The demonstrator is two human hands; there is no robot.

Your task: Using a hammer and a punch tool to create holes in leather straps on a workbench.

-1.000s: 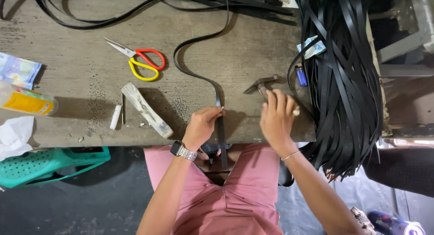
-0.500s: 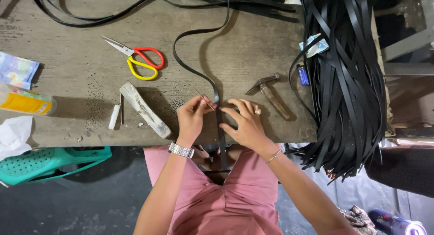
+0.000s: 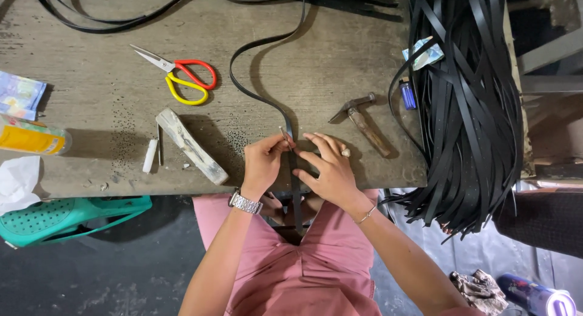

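Left hand [image 3: 262, 164] pinches a thin metal pin [image 3: 283, 133], tip set on the black strap [image 3: 293, 170]. Fingers closed tight on the pin, which stands tilted; probably a punch or nail held in place on the strap.

Right hand [image 3: 328, 167] lies flat, fingers spread, pressing the strap down on the bench [image 3: 109, 103] just beside the pin. It grips nothing; it looks like a hold-down so the strap can't shift.

The strap runs from the person's lap over the bench edge, between the hands, then curves up and away across the bench toward the far side.

Hammer [image 3: 363, 121] lies just right of the right hand, handle pointing toward the person, within easy reach.

Wood block [image 3: 191, 146] lies left of the left hand, angled, with a small white stick [image 3: 149, 155] beside it. Scissors [image 3: 179, 79] with red and yellow handles sit further back, closed.

Big bundle of black straps [image 3: 467, 109] hangs over the right end of the bench, likely stock. A small blue lighter [image 3: 407, 94] sits at its edge.

Far left: yellow tube [image 3: 30, 137], blue packet [image 3: 18, 94], white tissue [image 3: 15, 179]. A green perforated sandal [image 3: 67, 216] lies below the bench edge.
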